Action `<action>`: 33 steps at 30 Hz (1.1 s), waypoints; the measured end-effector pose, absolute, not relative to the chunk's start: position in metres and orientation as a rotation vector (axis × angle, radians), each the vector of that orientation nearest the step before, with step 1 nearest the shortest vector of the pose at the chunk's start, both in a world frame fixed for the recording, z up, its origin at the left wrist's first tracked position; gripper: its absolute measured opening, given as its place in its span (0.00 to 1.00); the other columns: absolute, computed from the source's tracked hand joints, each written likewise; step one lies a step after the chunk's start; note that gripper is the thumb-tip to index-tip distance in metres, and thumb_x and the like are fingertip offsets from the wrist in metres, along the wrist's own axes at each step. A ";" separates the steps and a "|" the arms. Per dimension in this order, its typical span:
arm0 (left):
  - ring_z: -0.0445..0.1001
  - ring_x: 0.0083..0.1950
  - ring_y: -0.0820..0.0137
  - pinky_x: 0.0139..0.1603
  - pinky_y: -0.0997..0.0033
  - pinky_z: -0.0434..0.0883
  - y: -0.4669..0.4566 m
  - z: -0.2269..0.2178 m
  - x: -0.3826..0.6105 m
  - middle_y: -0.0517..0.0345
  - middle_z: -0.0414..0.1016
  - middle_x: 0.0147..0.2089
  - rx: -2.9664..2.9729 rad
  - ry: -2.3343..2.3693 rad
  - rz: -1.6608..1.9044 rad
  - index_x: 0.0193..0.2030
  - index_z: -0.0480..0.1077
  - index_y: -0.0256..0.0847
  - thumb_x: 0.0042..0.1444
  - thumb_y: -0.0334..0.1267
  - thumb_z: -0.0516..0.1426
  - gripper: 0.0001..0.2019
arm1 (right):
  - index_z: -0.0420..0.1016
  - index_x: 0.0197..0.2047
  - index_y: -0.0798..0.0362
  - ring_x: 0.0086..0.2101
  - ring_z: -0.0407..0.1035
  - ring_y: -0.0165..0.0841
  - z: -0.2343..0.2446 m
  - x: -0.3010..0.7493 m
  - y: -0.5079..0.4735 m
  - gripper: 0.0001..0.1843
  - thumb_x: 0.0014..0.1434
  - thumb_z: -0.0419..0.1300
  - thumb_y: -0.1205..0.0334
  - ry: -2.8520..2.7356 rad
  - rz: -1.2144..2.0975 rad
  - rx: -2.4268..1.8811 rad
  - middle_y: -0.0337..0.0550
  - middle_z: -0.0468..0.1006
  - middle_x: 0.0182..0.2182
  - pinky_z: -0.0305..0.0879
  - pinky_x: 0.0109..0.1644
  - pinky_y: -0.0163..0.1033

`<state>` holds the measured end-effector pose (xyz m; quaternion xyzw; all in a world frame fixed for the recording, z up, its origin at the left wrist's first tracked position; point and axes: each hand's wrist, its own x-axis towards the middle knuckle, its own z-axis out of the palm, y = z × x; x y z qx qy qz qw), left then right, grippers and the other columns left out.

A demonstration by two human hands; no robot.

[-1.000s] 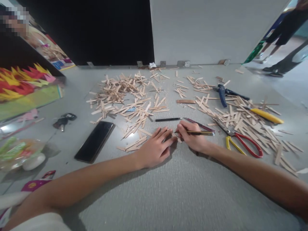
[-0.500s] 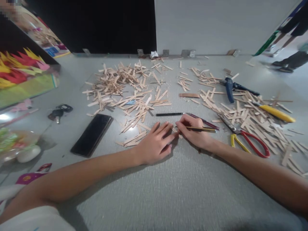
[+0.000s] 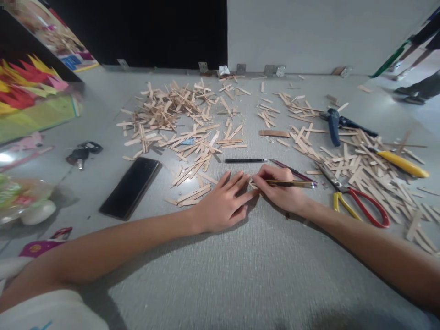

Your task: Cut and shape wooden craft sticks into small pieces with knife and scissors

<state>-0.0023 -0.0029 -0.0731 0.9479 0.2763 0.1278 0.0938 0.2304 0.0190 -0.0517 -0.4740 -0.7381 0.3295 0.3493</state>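
My left hand [image 3: 225, 201] lies flat on the grey floor with its fingers stretched out, pressing on a small piece of wooden stick [image 3: 252, 183] that is mostly hidden under the fingertips. My right hand [image 3: 280, 188] is closed round a yellowish pencil [image 3: 292, 184], whose tip touches that stick just in front of my left fingertips. A black pen [image 3: 244, 160] and a dark red pencil [image 3: 292, 170] lie just beyond my hands.
Piles of wooden sticks [image 3: 172, 114] spread across the floor. Red-and-yellow scissors [image 3: 357, 201], blue pliers [image 3: 333, 123] and a yellow-handled tool [image 3: 402, 162] lie at right. A black phone [image 3: 130, 187] and keys [image 3: 82, 153] lie at left. Another person's legs [image 3: 419, 85] stand at far right.
The view has tilted slightly, so everything sits a little higher in the frame. Both hands stay in place, with the pencil tip still at the stick.
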 end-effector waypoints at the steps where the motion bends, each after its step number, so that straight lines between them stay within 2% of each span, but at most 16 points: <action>1: 0.59 0.83 0.39 0.78 0.28 0.60 -0.003 -0.073 -0.002 0.31 0.64 0.80 2.811 0.817 0.386 0.78 0.65 0.39 0.77 0.38 0.52 0.26 | 0.67 0.27 0.48 0.22 0.60 0.29 -0.052 0.231 0.019 0.22 0.71 0.61 0.49 -1.920 0.842 -1.228 0.34 0.70 0.20 0.56 0.27 0.38; 5: 0.60 0.82 0.38 0.77 0.28 0.62 -0.003 -0.074 -0.001 0.29 0.64 0.79 2.838 0.807 0.395 0.79 0.64 0.38 0.78 0.38 0.51 0.26 | 0.64 0.27 0.48 0.23 0.58 0.29 -0.052 0.231 0.021 0.19 0.70 0.59 0.53 -1.937 0.850 -1.218 0.33 0.67 0.20 0.54 0.27 0.38; 8: 0.61 0.81 0.37 0.77 0.27 0.63 -0.002 -0.075 -0.001 0.27 0.64 0.79 2.856 0.809 0.389 0.78 0.65 0.37 0.78 0.38 0.50 0.26 | 0.66 0.27 0.48 0.23 0.59 0.30 -0.051 0.231 0.022 0.20 0.71 0.59 0.52 -1.953 0.878 -1.211 0.34 0.68 0.20 0.55 0.27 0.38; 13: 0.60 0.82 0.39 0.78 0.29 0.62 -0.002 -0.074 -0.002 0.29 0.64 0.79 2.842 0.815 0.366 0.78 0.65 0.38 0.77 0.39 0.51 0.26 | 0.67 0.28 0.48 0.23 0.59 0.30 -0.050 0.231 0.021 0.20 0.71 0.59 0.51 -1.954 0.902 -1.231 0.34 0.68 0.20 0.55 0.27 0.38; 18: 0.62 0.81 0.36 0.76 0.29 0.64 -0.002 -0.073 -0.001 0.25 0.66 0.77 2.861 0.801 0.386 0.76 0.68 0.34 0.78 0.39 0.50 0.25 | 0.65 0.27 0.48 0.23 0.58 0.29 -0.051 0.231 0.022 0.23 0.73 0.58 0.47 -2.002 0.880 -1.200 0.33 0.66 0.20 0.55 0.28 0.38; 24: 0.60 0.82 0.36 0.77 0.28 0.62 -0.001 -0.075 -0.002 0.22 0.64 0.78 2.860 0.772 0.384 0.75 0.68 0.32 0.77 0.44 0.52 0.26 | 0.62 0.27 0.47 0.23 0.57 0.29 -0.050 0.230 0.021 0.26 0.76 0.57 0.45 -2.022 0.844 -1.155 0.33 0.64 0.20 0.55 0.28 0.38; 29: 0.58 0.83 0.38 0.79 0.28 0.59 0.000 -0.076 -0.002 0.26 0.62 0.80 2.832 0.770 0.349 0.76 0.65 0.35 0.76 0.45 0.53 0.27 | 0.62 0.27 0.47 0.23 0.60 0.30 -0.047 0.230 0.019 0.29 0.76 0.55 0.39 -2.027 0.910 -1.149 0.34 0.67 0.20 0.55 0.28 0.38; 33: 0.57 0.83 0.33 0.79 0.26 0.58 0.000 -0.075 -0.001 0.23 0.59 0.81 2.831 0.730 0.321 0.76 0.64 0.33 0.74 0.47 0.55 0.29 | 0.58 0.26 0.46 0.23 0.57 0.30 -0.043 0.230 0.018 0.32 0.77 0.52 0.35 -2.059 0.915 -1.148 0.32 0.62 0.20 0.55 0.28 0.39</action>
